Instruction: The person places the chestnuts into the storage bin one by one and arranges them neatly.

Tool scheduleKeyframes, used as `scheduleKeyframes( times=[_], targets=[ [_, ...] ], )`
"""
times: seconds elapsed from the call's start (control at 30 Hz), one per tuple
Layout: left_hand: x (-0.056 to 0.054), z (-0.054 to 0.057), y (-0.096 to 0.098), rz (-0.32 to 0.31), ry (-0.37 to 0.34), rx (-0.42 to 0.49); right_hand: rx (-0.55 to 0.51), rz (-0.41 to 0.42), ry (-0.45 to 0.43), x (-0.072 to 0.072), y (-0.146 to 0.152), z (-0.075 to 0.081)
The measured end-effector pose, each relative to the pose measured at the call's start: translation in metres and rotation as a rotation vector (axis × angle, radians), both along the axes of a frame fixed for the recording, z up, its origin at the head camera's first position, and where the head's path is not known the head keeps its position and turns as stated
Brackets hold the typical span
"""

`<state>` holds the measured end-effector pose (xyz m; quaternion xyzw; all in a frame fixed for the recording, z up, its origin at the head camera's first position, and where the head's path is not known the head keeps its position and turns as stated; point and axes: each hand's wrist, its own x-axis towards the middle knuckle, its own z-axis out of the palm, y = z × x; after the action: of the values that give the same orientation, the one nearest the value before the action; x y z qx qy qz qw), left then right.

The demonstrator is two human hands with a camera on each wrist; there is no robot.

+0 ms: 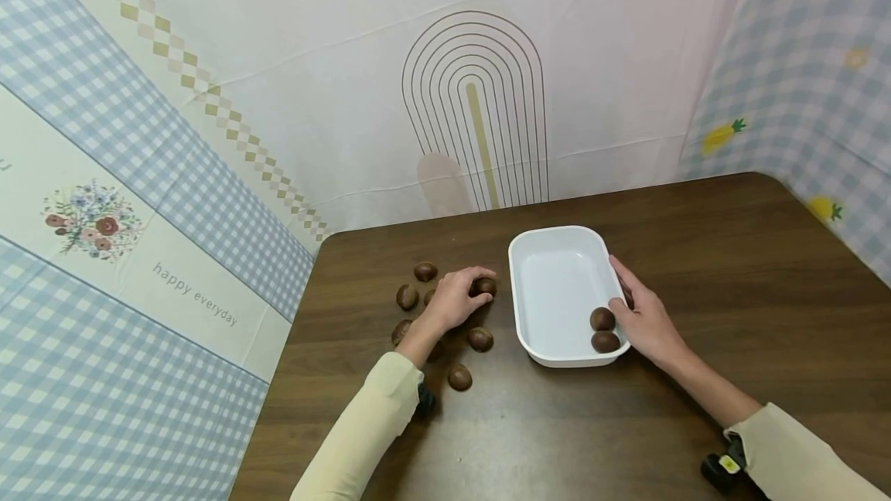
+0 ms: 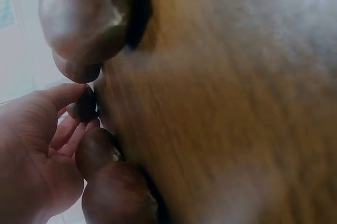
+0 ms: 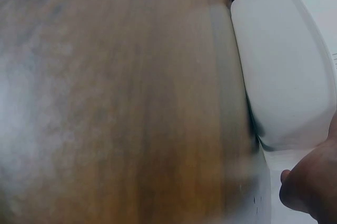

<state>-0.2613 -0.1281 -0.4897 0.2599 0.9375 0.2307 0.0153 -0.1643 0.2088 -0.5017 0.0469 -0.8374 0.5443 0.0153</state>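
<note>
My left hand (image 1: 454, 298) curls its thumb and fingers round a brown chestnut (image 1: 486, 286) on the table, left of a white rectangular tray (image 1: 565, 359). The same chestnut (image 2: 83, 105) shows between thumb and fingers in the left wrist view. With thumb over the rim and fingers outside, my right hand (image 1: 647, 325) grips the tray's right side. Two chestnuts (image 1: 602, 319) lie in the tray's near right corner. Several loose chestnuts (image 1: 480, 339) are spread around the left hand and forearm, some partly hidden beneath them.
The brown wooden table (image 1: 724, 269) reaches back to a patterned cloth (image 1: 612, 99) hanging behind it. Checked cloth (image 1: 139, 377) hangs along the left side. A dark wrist camera (image 1: 720, 470) sits at the right sleeve.
</note>
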Motion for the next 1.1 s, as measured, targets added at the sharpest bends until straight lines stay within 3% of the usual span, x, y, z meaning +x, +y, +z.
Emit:
scheduleKeyframes(
  times=[0.83, 1.1],
  targets=[
    [0.0029, -0.0024, -0.0004, 0.087, -0.016, 0.093, -0.022, 0.005, 0.009, 0.0002, -0.0006, -0.0006],
    [0.0019, 0.001, 0.001, 0.105, 0.012, 0.147, -0.029, 0.007, 0.024, -0.0015, -0.0005, -0.0023]
  ],
)
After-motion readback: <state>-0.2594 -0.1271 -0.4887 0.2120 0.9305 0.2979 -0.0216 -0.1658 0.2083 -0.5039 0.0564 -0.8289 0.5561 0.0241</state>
